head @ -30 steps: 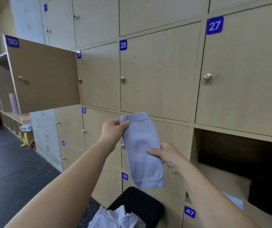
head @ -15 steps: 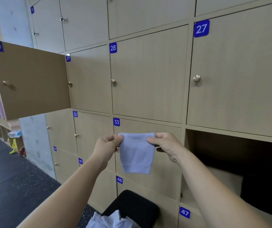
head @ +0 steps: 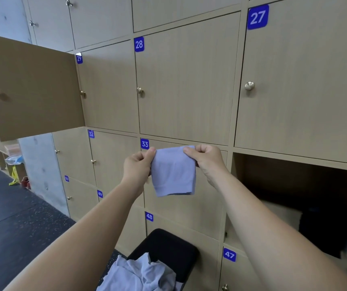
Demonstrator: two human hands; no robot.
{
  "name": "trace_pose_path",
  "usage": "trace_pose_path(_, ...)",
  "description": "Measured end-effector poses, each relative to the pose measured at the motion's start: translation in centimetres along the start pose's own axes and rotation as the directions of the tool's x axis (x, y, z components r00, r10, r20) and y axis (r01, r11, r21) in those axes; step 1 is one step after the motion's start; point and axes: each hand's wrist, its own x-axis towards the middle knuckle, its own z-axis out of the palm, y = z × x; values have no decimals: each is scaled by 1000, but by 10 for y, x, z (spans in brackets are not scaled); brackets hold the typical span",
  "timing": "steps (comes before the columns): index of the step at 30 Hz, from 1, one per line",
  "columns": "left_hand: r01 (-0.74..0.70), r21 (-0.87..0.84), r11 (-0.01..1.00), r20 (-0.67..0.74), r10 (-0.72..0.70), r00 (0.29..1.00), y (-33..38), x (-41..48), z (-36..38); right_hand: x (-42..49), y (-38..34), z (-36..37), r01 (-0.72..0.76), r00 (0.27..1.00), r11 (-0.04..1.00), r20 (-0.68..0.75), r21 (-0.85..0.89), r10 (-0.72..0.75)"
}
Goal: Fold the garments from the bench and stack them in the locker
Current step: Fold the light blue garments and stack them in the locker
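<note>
lilac folded garment (head: 174, 173) hangs before the lockers; we pinch its top corners with left hand (head: 136, 167) and right hand (head: 207, 159)

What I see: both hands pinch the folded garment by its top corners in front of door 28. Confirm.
Wrong door. Head view: left hand and right hand pinch the folded garment by its top corners in front of door 33, not 28.

I see a plain pale lavender knit garment (head: 174, 175), the same shade as the crumpled lavender heap (head: 139, 274) by the black padded bench (head: 168, 244). The light beige wood-grain locker doors (head: 187, 87) carry royal-blue square labels (head: 257, 17) with white digits; the dark floor (head: 21, 223) is speckled
</note>
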Motion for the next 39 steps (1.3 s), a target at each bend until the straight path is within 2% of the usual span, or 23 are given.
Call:
trace_pose_path(11, 56, -37, 998, -12, -57, 998, -8, 3, 3, 1, 13, -3, -2, 1000, 1000, -15, -31, 1)
trace_pose_path(14, 36, -12, 999, -19, -36, 999, -13, 3, 9, -1, 15, -7, -10, 999, 1000, -34, -17, 10)
trace_pose_path(17, -20, 28, 999, 34, 19, 999, -18, 3, 11, -4, 10, -20, -81, 996, 996, 23, 23, 81)
trace_pose_path(20, -80, 96, 992, 170, 63, 983, -20, -2, 16, -7, 2, -33, -77, 982, 977, 157, -200, 109)
trace_pose_path(23, -101, 129, 986, 295, 59, 954, -22, -12, 26, -8, -5, -38, -22, 916, 887, 346, -461, 202)
trace_pose_path(26, -104, 131, 986, 354, 51, 934, -26, -20, 34, -9, -1, -42, 6, 857, 824, 428, -566, 288)
trace_pose_path(30, -30, 104, 994, 330, -6, 944, -36, -25, 40, -9, 14, -47, 15, 904, 870, 378, -493, 198)
trace_pose_path(33, 83, 100, 992, 310, -110, 944, -49, -30, 42, -11, 23, -54, -39, 955, 938, 263, -344, 137)
trace_pose_path(37, 294, -168, 941, 249, -248, 936, -62, -45, 63, -16, 42, -57, -36, 999, 989, 0, -146, 37)
trace_pose_path(39, 391, -258, 883, 190, -351, 917, -65, -49, 78, -20, 53, -57, -1, 995, 991, -96, -134, -12)
